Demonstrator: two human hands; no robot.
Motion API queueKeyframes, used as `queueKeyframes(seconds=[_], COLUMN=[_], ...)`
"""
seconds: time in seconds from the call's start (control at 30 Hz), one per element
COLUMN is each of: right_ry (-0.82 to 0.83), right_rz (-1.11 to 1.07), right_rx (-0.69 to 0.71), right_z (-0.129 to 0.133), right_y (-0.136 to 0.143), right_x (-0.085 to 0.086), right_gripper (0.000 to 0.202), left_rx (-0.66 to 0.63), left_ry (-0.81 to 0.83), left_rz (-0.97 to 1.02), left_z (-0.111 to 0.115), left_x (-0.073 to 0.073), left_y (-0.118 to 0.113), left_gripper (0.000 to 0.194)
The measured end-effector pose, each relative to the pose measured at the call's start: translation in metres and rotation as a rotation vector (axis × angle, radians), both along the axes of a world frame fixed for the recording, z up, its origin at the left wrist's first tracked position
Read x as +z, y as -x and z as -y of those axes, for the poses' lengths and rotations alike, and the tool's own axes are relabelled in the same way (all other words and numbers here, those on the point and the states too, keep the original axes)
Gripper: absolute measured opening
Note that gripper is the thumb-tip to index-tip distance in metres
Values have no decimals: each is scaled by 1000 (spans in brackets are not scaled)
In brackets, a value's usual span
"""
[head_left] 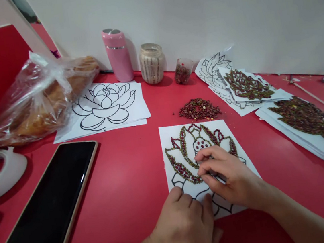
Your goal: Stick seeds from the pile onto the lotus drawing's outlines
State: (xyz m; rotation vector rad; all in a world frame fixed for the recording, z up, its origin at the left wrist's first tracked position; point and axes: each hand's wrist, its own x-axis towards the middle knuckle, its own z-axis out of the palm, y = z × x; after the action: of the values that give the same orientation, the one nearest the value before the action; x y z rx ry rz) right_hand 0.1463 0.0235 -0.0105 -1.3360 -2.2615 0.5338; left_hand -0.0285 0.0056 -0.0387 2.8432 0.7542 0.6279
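A white sheet (168, 136) with a black-outlined lotus lies on the red table, its upper petals lined with red and green beans. My left hand (185, 223) rests on the sheet's lower left edge, fingers curled down; anything in them is hidden. Over the middle of the drawing is my right hand (226, 173), thumb and fingers drawn together beside the central seed pod; whatever they hold is too small to make out. Just behind the sheet sits a pile of red beans (199, 109).
Behind stand a pink bottle (118, 57), a glass jar (152, 64) and a small bean cup (183, 71). Left are a phone (48, 203), tape roll (3, 181), plastic bag (40, 103) and lotus sheets (106, 107). Bean-covered sheets (311, 123) lie right.
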Motion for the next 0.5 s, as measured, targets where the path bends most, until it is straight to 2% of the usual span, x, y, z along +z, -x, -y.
queueKeyframes(seconds=[0.23,0.5], right_ry=[7,43], right_rz=[27,94], right_rx=[-19,-69], right_z=[-1,-3], right_y=[3,7], right_x=[-1,-1], right_gripper=[25,30], left_rx=[30,11], left_ry=[-13,1], left_rz=[85,32], left_z=[1,1], left_x=[-8,-2], left_y=[-1,-2], left_gripper=[34,34])
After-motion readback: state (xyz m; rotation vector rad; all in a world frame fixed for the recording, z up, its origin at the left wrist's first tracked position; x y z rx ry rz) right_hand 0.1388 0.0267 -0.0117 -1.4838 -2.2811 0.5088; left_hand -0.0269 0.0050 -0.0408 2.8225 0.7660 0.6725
